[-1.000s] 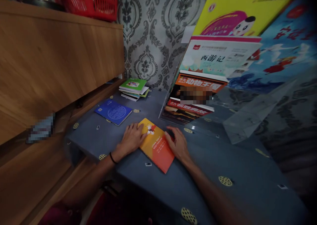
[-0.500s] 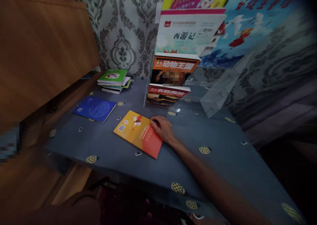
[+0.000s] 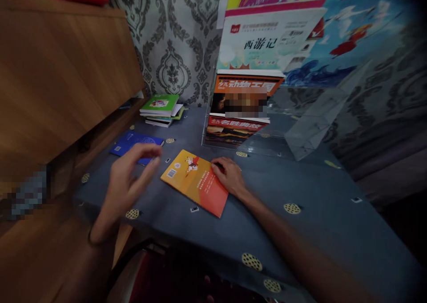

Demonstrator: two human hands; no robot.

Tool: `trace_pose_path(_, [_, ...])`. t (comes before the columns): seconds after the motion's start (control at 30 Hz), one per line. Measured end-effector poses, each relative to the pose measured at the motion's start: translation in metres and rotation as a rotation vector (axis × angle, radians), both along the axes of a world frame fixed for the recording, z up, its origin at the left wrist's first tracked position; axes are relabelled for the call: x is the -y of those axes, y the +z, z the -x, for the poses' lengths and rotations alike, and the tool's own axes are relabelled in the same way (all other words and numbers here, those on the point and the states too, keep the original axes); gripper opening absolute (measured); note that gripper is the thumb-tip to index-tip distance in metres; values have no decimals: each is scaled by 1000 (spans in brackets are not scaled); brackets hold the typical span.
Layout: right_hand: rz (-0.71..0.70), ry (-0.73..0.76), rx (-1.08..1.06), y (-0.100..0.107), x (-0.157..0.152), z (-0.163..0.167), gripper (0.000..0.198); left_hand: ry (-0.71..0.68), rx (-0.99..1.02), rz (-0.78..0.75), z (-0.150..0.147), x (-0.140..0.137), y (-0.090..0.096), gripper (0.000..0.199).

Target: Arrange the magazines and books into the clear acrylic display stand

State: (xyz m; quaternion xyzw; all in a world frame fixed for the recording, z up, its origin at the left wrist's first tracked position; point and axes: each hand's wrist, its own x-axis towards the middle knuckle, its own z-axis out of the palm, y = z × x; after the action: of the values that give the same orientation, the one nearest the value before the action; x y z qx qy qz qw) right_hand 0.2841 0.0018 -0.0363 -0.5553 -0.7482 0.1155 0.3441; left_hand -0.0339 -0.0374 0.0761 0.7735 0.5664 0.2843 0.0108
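I saw the flat yellow-and-orange paper book [image 3: 193, 178] in front of the clear plastic stand [image 3: 308, 125]. My half-curled right hand [image 3: 230, 175] touched it, grip hard to tell; my half-open left hand [image 3: 124, 178] hung empty, left of the stand.

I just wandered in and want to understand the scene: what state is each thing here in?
Orange book: closed, flat on the tablecloth
Right hand: resting at the orange book's edge
Left hand: raised, thumb and fingers apart, holding nothing
Blue book: closed, flat, partly hidden by the left hand
Green-topped pile: stacked flat, edges uneven
Clear stand: holding books in tiers
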Motion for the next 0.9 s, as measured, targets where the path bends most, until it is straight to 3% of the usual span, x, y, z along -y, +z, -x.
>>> trace_pose_path(0.13, [-5, -10, -6, 1, 0, 1, 22, 209, -309, 246, 20, -47, -30, 54])
trace_pose_path(0.27, [-9, 4, -2, 0, -1, 0, 24, 219, -494, 334, 33, -66, -51, 61])
trace_pose_path(0.43, [-20, 10, -7, -1, -1, -1, 25, 227, -553, 355, 35, -70, -38, 40])
trace_pose_path(0.67, [-9, 14, 10, -1, -2, -1, 24, 199, -638, 348, 40, -77, -21, 39])
trace_pose_path(0.9, [-17, 20, 28, -2, -1, -2, 19, 42, -529, 259, 9, -63, -37, 35])
